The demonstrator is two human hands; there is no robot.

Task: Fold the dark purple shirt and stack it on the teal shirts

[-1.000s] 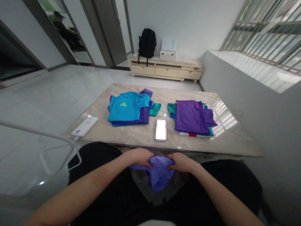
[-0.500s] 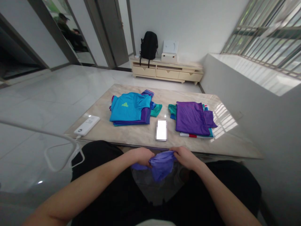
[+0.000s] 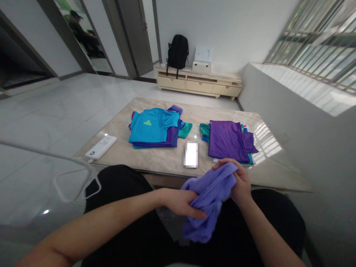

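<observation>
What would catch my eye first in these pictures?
A crumpled lavender garment is gripped between the left hand and right hand, just off the near edge of the marble-topped table. On the table lie two folded stacks, a turquoise shirt topping the left and a purple garment the right. Beyond, a black backpack sits on a cream cabinet.

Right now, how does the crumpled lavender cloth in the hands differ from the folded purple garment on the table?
The lavender cloth is crumpled in the left hand and right hand; the purple garment lies flat and folded. The cloth is paler than the garment. The cloth is off the table; the garment tops a stack. Both are fabric.
</observation>
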